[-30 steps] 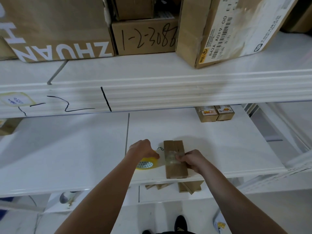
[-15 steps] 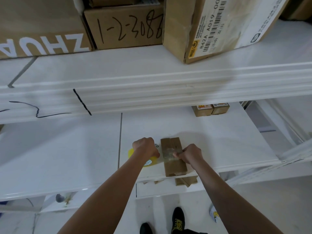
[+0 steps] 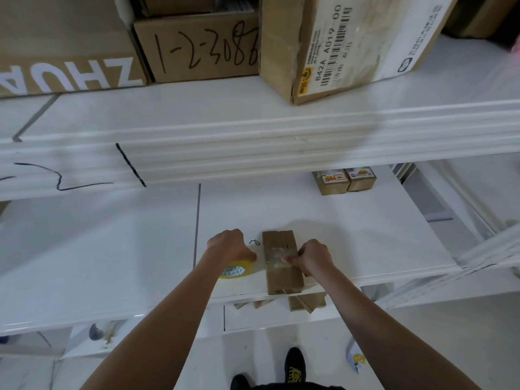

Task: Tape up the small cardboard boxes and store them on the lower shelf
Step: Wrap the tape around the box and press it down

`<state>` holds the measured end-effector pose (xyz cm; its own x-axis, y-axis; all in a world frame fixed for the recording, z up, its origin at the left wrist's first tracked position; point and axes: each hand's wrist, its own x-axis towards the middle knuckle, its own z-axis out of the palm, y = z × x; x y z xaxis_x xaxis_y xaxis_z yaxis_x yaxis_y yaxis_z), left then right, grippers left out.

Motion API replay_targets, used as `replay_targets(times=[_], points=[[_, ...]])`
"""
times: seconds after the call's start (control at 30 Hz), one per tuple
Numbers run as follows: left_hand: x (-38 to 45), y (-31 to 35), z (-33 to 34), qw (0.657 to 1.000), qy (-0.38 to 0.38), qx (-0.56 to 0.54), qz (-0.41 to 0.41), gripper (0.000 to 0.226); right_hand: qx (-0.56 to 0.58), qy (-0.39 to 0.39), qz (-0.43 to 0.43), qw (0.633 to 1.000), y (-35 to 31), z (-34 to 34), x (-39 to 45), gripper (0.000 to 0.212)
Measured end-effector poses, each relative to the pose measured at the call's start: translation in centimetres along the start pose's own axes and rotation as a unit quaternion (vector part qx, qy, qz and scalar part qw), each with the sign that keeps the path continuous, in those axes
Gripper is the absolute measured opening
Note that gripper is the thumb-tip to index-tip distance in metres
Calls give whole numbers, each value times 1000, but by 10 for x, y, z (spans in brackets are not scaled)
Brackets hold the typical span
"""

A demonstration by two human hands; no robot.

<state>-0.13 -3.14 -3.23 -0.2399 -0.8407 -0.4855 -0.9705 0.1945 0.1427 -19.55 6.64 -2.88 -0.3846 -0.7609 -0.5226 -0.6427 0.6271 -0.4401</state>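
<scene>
A small brown cardboard box [image 3: 281, 277] lies lengthwise near the front edge of the white middle shelf [image 3: 365, 243]. A strip of clear tape [image 3: 274, 257] runs across its top. My right hand [image 3: 312, 258] pinches the tape's end on the box's right side. My left hand [image 3: 229, 246] grips a yellow tape roll [image 3: 236, 270] just left of the box, with the tape stretched from roll to box.
Two small labelled boxes [image 3: 344, 180] stand at the back right of the same shelf. Large cartons [image 3: 202, 43] fill the upper shelf. Flat cardboard pieces [image 3: 306, 302] lie on the shelf below. My shoes [image 3: 294, 367] are on the floor.
The camera has shifted, so the scene sits lower and to the right. Both hands keep their hold on roll and tape; the box stays in place.
</scene>
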Motion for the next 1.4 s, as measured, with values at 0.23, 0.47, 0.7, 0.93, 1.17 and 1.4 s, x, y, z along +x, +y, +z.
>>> replay_targets(times=[0.23, 0.47, 0.7, 0.93, 1.17, 1.4], points=[[1, -14, -1, 999, -3, -33, 7, 55, 12, -8, -31, 999, 4, -3, 0, 50], [2, -16, -1, 999, -3, -39, 2, 52, -82, 133, 0, 988, 34, -29, 2, 42], [1, -15, 1, 999, 8, -41, 5, 50, -75, 91, 39, 992, 50, -17, 5, 34], [-1, -15, 4, 999, 27, -23, 0, 49, 22, 146, 11, 989, 41, -12, 7, 32], [-3, -13, 3, 999, 33, -23, -2, 47, 175, 203, -166, 949, -27, 15, -16, 21], [-7, -13, 3, 998, 33, -46, -7, 45, 296, 175, -160, 925, -41, 55, -29, 17]])
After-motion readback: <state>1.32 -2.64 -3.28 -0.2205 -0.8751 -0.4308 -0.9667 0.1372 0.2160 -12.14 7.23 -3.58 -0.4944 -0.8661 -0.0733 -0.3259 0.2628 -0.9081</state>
